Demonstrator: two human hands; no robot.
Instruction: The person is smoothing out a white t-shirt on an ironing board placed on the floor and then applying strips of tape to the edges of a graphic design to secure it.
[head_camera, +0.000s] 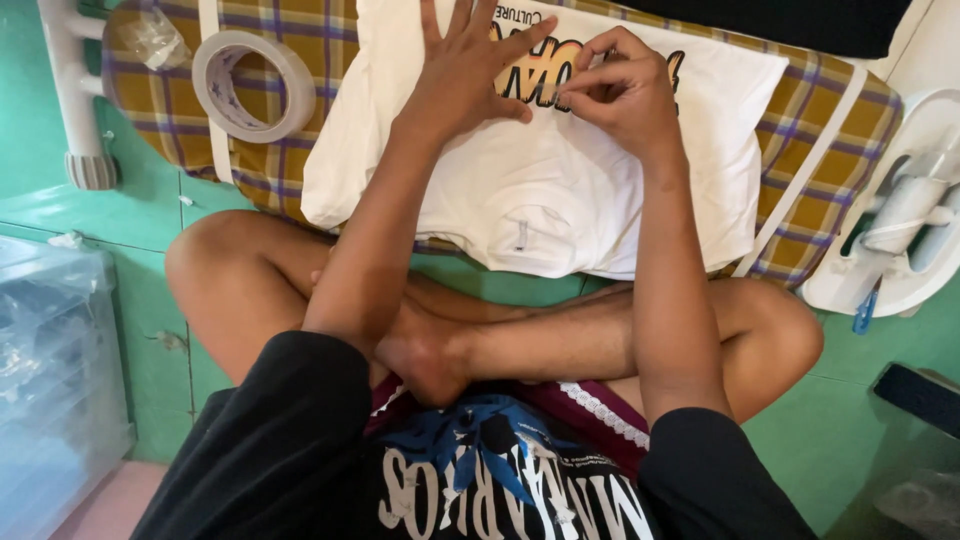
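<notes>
Bare hands (470, 75) (620, 95) on soft white folded shirt (560, 190) (plaid board (240, 150) beneath)

Matt white cotton shirt (560, 190) with a glossy printed design, on a woven plaid cloth board cover (160, 100) — beside it, a smooth paper-cored tape roll (253, 85).

Both hands, left hand (465, 75) and right hand (620, 95), press white shirt (540, 200).

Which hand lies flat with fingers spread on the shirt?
The left hand: palm down, fingers splayed on the white T-shirt. The right hand instead pinches at the printed design.
</notes>
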